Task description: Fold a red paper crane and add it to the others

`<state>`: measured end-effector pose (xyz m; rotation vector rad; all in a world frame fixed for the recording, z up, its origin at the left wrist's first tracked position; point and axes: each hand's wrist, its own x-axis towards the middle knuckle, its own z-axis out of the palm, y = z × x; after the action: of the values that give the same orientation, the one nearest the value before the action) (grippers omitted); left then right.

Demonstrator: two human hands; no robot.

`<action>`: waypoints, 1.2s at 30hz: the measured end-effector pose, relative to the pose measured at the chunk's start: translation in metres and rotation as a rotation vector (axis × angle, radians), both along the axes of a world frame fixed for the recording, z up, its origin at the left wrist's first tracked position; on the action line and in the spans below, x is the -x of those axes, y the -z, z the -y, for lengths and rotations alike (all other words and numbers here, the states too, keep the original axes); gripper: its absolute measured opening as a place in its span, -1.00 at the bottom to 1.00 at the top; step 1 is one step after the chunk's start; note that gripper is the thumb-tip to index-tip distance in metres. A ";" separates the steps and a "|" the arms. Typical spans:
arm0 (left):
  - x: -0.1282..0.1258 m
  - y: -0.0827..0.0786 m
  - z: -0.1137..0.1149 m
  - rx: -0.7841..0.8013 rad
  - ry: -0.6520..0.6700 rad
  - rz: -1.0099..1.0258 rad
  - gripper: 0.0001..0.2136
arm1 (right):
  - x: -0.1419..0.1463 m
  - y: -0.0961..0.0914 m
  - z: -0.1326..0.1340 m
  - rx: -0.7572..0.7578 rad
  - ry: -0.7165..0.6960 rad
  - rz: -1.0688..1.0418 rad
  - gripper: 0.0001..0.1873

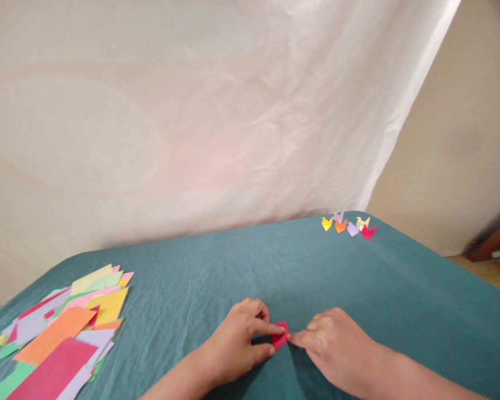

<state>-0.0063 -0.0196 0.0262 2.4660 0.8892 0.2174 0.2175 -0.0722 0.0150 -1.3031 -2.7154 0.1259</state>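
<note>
Our left hand pinches the small red paper between thumb and finger, with our right hand pointing at its edge, though whether it pinches we can't tell, so we're likely folding and next need a firm press.

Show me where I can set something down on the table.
Widest bare patch: the table's middle, beyond both hands, between the paper pile and the birds. Another lies between the right hand, the birds and the right edge. Crowded: the left side, under overlapping sheets; the far right corner; and around the red paper, where the left hand also works.
</note>
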 end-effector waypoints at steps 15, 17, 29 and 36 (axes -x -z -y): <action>-0.001 -0.002 0.000 -0.011 0.016 0.002 -0.70 | 0.010 0.002 0.004 0.014 -0.037 -0.034 -0.74; -0.001 -0.002 0.000 -0.006 0.018 0.002 -0.70 | 0.005 0.003 0.002 0.019 -0.022 -0.049 -0.73; 0.001 -0.002 0.001 -0.008 0.027 -0.002 -0.65 | -0.003 0.000 -0.002 0.028 0.009 -0.076 -0.65; 0.001 -0.004 0.001 0.014 0.024 0.007 -0.64 | -0.003 0.001 -0.003 0.033 0.013 -0.101 -0.64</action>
<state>-0.0073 -0.0210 0.0298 2.4601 0.8553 0.2105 0.2203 -0.0692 0.0142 -1.2867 -2.6304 0.2296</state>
